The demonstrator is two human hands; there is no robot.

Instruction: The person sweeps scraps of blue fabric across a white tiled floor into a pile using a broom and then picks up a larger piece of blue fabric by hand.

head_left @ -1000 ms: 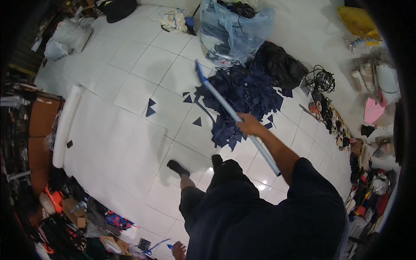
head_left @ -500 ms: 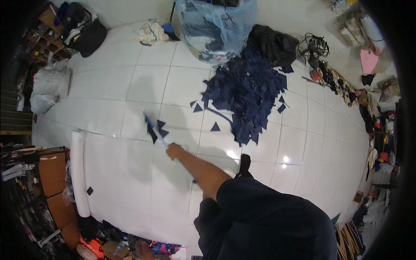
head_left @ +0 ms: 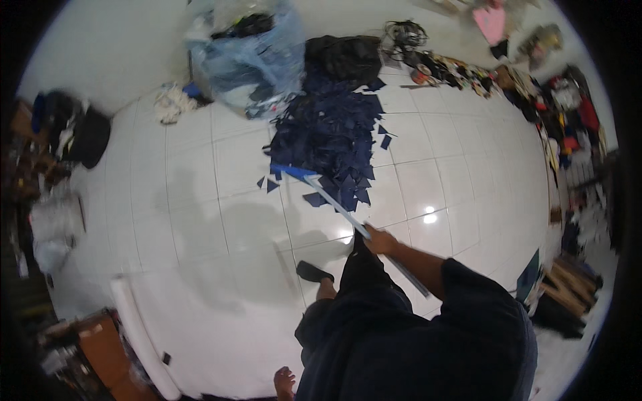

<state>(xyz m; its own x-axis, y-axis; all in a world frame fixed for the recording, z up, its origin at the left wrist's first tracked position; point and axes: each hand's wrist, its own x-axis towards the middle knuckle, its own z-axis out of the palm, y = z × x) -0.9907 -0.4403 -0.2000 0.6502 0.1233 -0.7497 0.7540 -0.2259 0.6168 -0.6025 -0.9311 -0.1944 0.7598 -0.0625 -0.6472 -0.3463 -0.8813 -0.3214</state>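
Observation:
My right hand point(head_left: 378, 240) is wrapped round the grey handle of a broom point(head_left: 340, 208). The broom's blue head rests at the near left edge of a heap of dark blue fabric scraps point(head_left: 322, 130). Several loose scraps lie beside the heap, among them a small triangle point(head_left: 272, 186). Low in the picture, my left hand point(head_left: 284, 381) hangs beside my body, empty, with its fingers loosely apart. My feet stand on the white tiles, one in a dark shoe point(head_left: 313, 272).
Behind the heap stand a large blue see-through plastic bag point(head_left: 251, 63) and a black bag point(head_left: 344, 60). Coiled black cables point(head_left: 404, 37) and assorted goods line the right wall. A long white roll point(head_left: 144, 337) lies at the left, near brown cabinets point(head_left: 103, 347).
The broom and my right hand have swung right, bringing the broom head from the open tiles to the heap. My view has shifted right and a shoe has come into sight.

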